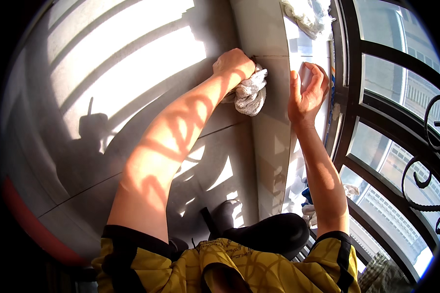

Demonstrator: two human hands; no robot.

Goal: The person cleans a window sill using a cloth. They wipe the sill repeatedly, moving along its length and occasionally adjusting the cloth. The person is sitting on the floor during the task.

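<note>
My left hand [236, 63] is closed around a bunched, pale towelling cloth [251, 91]. The cloth hangs below my fist, close to the light tiled side [273, 121] of the window ledge. Over the sunlit ledge top [295, 175], my right hand [308, 93] is raised with thumb and fingers curved and apart. A pale patch shows between them; whether it is a thing or the shaded ledge I cannot tell. Further along the ledge lies a crumpled white plastic bag [311, 16].
Dark window frames [355, 91] with curled metal grille work [427, 179] run along the right. Blue and white items [308, 201] lie beside my right forearm. My bent dark-clad knee [278, 234] is against the ledge. Grey floor tiles [220, 146] carry strong shadows.
</note>
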